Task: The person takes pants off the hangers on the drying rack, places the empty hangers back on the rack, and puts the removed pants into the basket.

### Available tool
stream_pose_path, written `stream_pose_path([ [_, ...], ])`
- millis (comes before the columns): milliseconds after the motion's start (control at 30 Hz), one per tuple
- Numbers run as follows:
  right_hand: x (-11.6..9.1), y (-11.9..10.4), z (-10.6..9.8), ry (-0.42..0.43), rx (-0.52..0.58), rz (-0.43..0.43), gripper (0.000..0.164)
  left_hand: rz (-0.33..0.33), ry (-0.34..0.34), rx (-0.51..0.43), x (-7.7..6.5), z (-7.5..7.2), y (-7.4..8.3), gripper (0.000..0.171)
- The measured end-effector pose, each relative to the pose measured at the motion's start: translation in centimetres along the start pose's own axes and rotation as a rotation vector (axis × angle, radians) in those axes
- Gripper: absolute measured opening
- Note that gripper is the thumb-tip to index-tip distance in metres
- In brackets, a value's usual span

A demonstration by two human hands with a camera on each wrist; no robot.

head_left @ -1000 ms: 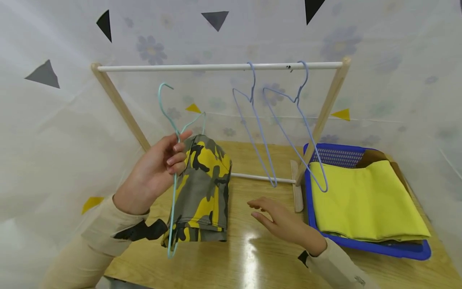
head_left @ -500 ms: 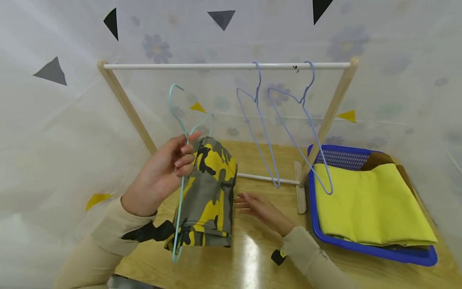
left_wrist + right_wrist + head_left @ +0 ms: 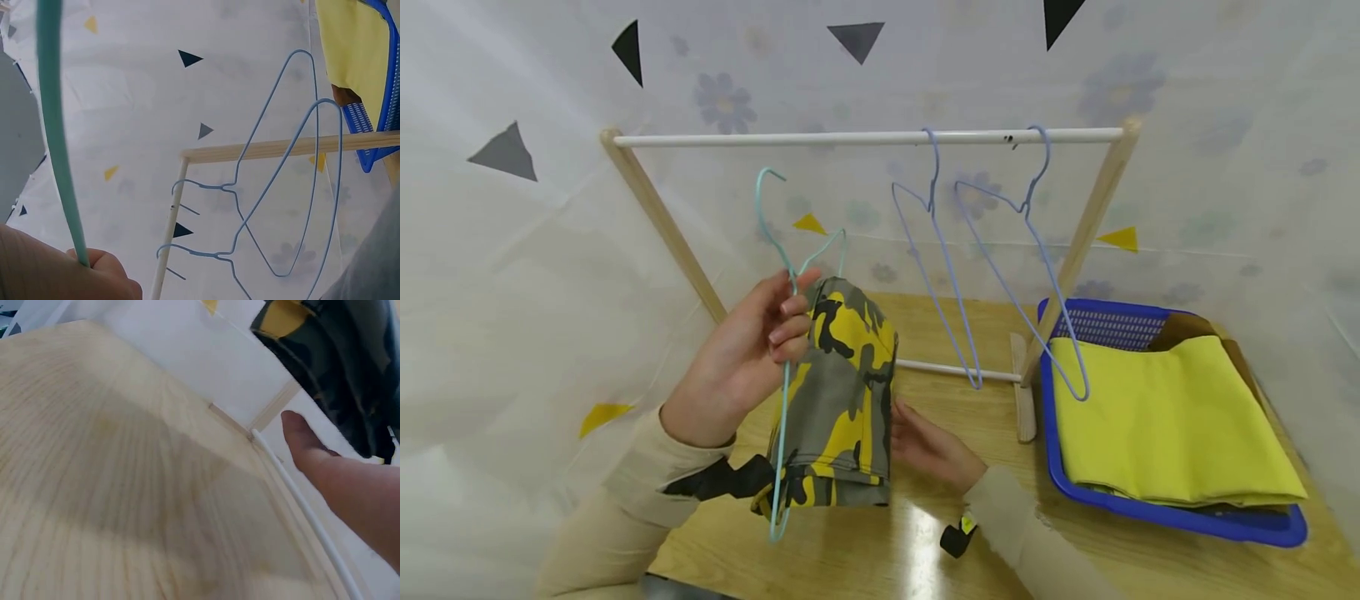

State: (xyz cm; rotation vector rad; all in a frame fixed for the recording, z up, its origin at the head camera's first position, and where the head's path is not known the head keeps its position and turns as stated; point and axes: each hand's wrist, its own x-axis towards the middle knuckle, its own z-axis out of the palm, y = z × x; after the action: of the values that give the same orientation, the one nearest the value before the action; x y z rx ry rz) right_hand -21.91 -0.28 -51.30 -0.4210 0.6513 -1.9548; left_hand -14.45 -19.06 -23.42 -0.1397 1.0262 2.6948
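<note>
Camouflage trousers in grey, yellow and black hang folded over a mint-green wire hanger. My left hand grips this hanger just below its hook, which stands free in front of the rack's bar. In the left wrist view, a green stretch of the hanger runs down to the hand. My right hand is at the right side of the trousers, its far fingers partly hidden by the cloth. The right wrist view has the thumb extended under the dark folded cloth, above the table.
A small rack with a white bar and wooden posts stands on the wooden table. Two blue hangers hang from the bar's right part. At the right, a blue basket holds folded yellow cloth.
My right hand has moved left, from the open space by the basket to the side of the trousers. My left hand still holds the hanger, shifted slightly right.
</note>
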Motion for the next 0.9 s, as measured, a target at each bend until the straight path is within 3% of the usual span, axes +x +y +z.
stream_pose_path([
  [267, 0.6, 1.7, 0.3, -0.14, 0.217, 0.016, 0.045, -0.007, -0.017, -0.023, -0.2, 0.3, -0.2, 0.044],
  [567, 0.9, 1.9, 0.7, -0.094, 0.219, 0.019, 0.044, -0.009, -0.025, -0.074, 0.1, 0.3, -0.3, 0.037],
  [900, 0.7, 1.6, 0.4, -0.126, 0.256, -0.037, 0.043, -0.003, -0.039, -0.098, 0.2, -0.1, -0.2, 0.039],
])
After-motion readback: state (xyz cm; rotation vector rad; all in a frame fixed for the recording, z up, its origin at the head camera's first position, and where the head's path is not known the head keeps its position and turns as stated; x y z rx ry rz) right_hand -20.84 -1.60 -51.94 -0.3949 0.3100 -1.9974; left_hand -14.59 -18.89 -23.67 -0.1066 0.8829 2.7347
